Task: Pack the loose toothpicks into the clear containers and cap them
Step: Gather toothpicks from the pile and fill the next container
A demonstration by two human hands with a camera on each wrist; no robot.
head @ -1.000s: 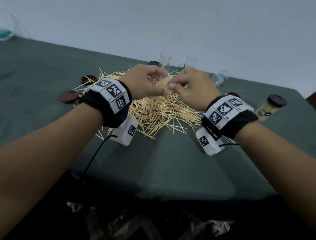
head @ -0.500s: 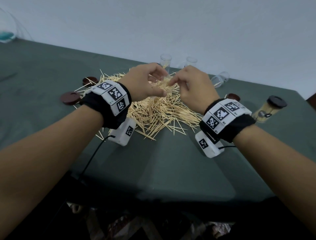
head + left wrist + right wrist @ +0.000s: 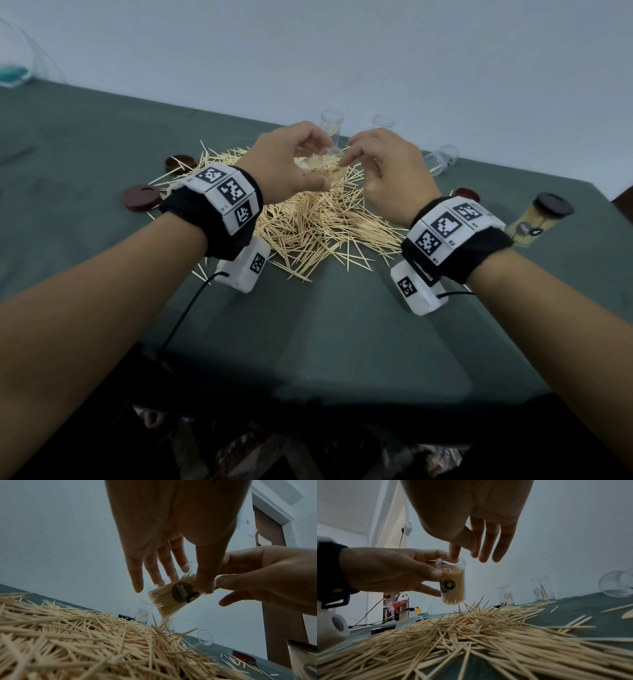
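My left hand (image 3: 308, 161) grips a clear container (image 3: 318, 166) about full of toothpicks, thumb on one side and fingers on the other. It hangs just above the big toothpick pile (image 3: 315, 226). In the right wrist view the container (image 3: 453, 586) stands nearly upright with no cap on. My right hand (image 3: 462, 554) is over it, the index fingertip dipped into the open mouth and the other fingers straight, holding nothing I can see. The left wrist view shows the container (image 3: 164, 601) tilted, with a dark round label on its side.
Two empty clear containers (image 3: 331, 123) (image 3: 383, 121) stand behind the pile and another (image 3: 442, 159) lies on its side. A capped full container (image 3: 534, 222) is at the right. Brown caps (image 3: 141, 197) (image 3: 180, 163) (image 3: 466, 194) lie around the pile on the green table (image 3: 342, 325).
My right hand has gone from pinching at the container to poking its index finger into the mouth. Both hands have shifted slightly away from me and the container now shows between them.
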